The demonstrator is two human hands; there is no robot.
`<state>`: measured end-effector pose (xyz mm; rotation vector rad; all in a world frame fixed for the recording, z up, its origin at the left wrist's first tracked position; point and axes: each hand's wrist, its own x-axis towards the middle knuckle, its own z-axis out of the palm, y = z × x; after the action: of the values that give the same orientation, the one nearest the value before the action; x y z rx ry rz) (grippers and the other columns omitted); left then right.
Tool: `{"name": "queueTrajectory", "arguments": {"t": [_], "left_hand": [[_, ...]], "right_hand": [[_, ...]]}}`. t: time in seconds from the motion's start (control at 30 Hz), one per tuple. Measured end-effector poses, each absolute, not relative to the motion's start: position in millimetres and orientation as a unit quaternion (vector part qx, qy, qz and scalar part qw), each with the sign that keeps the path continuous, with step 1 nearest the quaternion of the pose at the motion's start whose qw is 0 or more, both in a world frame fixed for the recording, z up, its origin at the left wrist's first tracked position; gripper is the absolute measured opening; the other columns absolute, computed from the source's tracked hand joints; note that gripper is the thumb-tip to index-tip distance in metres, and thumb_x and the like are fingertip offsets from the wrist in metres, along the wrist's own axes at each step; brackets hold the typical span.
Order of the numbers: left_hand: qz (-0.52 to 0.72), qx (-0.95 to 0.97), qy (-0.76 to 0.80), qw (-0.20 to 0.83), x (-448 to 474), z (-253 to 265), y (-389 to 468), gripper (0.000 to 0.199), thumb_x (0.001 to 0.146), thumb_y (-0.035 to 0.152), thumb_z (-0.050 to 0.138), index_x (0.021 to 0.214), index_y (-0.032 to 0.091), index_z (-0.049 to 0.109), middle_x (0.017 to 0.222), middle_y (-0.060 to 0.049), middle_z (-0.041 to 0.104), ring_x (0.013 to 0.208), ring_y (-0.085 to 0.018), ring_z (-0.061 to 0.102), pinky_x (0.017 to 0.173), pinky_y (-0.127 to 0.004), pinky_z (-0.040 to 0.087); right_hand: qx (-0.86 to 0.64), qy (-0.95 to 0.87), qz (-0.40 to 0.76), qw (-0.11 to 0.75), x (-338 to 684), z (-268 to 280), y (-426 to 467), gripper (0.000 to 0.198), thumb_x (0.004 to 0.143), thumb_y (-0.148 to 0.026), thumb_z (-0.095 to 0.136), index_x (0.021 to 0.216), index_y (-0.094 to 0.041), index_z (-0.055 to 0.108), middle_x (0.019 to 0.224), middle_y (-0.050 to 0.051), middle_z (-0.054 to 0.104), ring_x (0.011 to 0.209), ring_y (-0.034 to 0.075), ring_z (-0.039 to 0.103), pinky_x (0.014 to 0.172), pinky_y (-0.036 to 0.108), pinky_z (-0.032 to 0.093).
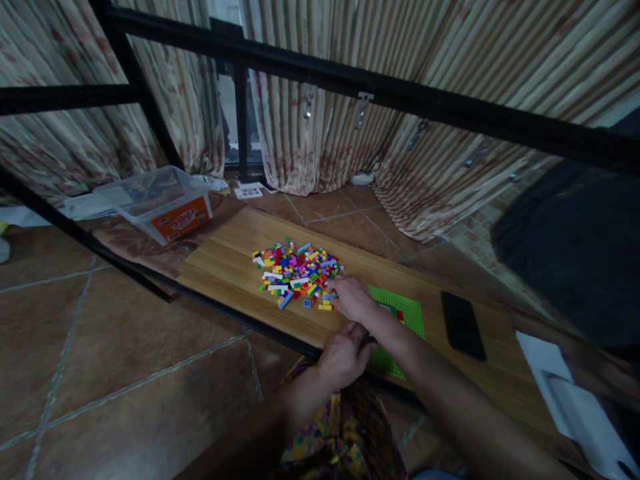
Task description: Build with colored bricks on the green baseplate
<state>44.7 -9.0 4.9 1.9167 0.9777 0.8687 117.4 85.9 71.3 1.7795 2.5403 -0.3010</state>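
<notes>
Wooden and pale, the tabletop (235, 260) carries a heap of small coloured bricks (296, 272) near its middle. The right hand (354, 299) lies palm down at the near right edge of that heap, fingers loosely curled, with its fingertips among the outermost bricks; whether it has one pinched cannot be told, since the fingers hide what is under them. The forearm behind it crosses a green baseplate (413, 313), which lies flat on the tabletop just right of the heap, with a few red and blue bricks showing on it beside the wrist. The left hand (344, 353) rests at the near edge of the tabletop, fingers bent and close together, touching the near corner of the baseplate; it is unclear whether it grips the plate or only presses on it.

A dark phone (463, 325) lies flat to the right of the baseplate. At the far left end sits a clear plastic tub (160, 200) with an orange label. Striped curtains (320, 133) hang behind.
</notes>
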Motion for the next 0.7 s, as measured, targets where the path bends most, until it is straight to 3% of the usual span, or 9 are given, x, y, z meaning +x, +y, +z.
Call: {"name": "queueTrajectory", "arguments": {"t": [0.13,0.27,0.5,0.7], "left_hand": [[0.324,0.741,0.406,0.425,43.8,7.1,-3.9,0.024,0.090,0.030,0.049,0.108,0.019,0.060,0.112,-0.009,0.064,0.106,-0.022,0.060,0.096,-0.035,0.049],[0.332,0.738,0.396,0.433,43.8,9.4,-1.0,0.023,0.089,0.028,0.050,0.108,0.019,0.060,0.114,-0.008,0.063,0.108,-0.022,0.059,0.098,-0.034,0.048],[0.349,0.736,0.385,0.435,44.0,8.2,-0.9,0.020,0.089,0.024,0.049,0.103,0.019,0.062,0.113,-0.008,0.063,0.107,-0.020,0.060,0.098,-0.032,0.048],[0.357,0.740,0.377,0.428,44.0,7.5,0.1,0.021,0.089,0.021,0.050,0.106,0.019,0.062,0.112,-0.007,0.063,0.107,-0.019,0.059,0.098,-0.031,0.047]], "right_hand": [[0.583,0.807,-0.093,0.015,119.1,67.7,85.6,0.017,0.079,-0.017,0.062,0.093,-0.022,0.069,0.099,0.005,0.070,0.090,0.019,0.063,0.076,0.025,0.043],[0.580,0.810,-0.090,0.021,122.6,63.8,88.4,0.021,0.082,-0.020,0.061,0.102,-0.023,0.066,0.103,0.004,0.068,0.091,0.019,0.063,0.076,0.025,0.043],[0.550,0.831,-0.054,0.055,123.6,65.7,84.9,0.026,0.094,-0.019,0.042,0.108,-0.018,0.063,0.107,0.011,0.067,0.091,0.021,0.064,0.077,0.029,0.045],[0.563,0.822,-0.086,-0.019,121.8,69.6,84.3,0.030,0.093,-0.016,0.040,0.113,-0.017,0.062,0.112,0.011,0.067,0.099,0.020,0.064,0.087,0.030,0.045]]}}
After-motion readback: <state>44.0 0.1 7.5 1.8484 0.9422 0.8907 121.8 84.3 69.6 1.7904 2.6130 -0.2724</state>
